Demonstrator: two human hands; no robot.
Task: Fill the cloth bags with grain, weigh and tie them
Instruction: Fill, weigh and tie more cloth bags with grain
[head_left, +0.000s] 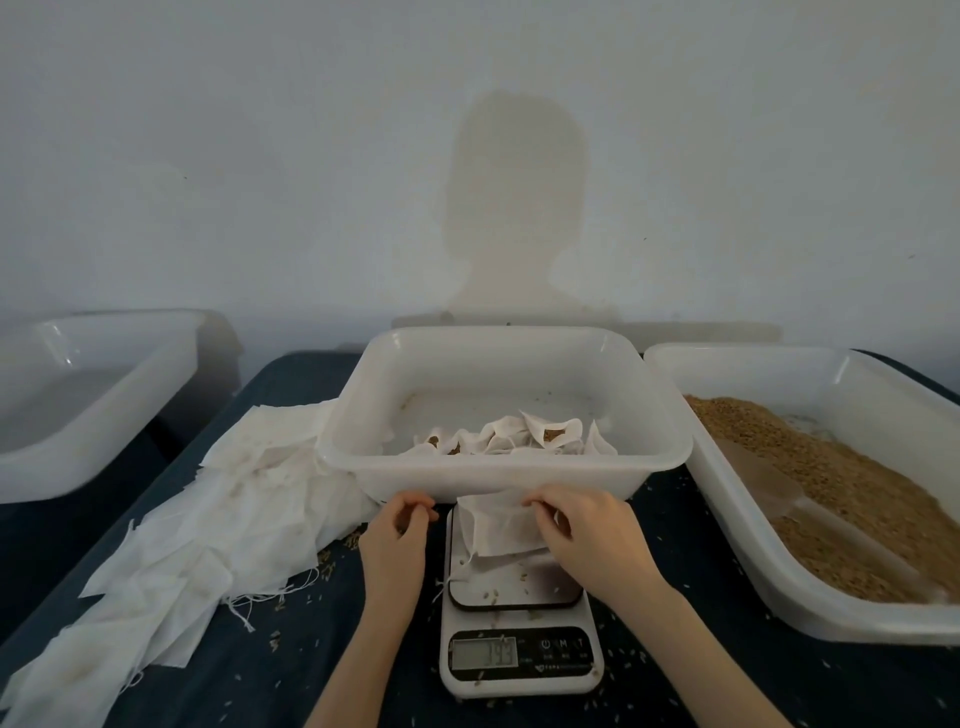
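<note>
On the dark blue tabletop (675, 675), a white plastic tub of brown grain (831, 499) is sitting at the right edge. A small white cloth bag (498, 525) is resting on the white digital scale (519, 665) near the front edge. The right hand (587, 525) is pinching its top; the left hand (400, 530) is pinching its drawstring, fingers curled.

A small white cloth bag (506, 525) stands on the white digital kitchen scale (519, 660) near the counter's front edge. Flat empty white cloth bags (208, 525) are heaped left; brown grain (810, 483) fills the right tub.
</note>
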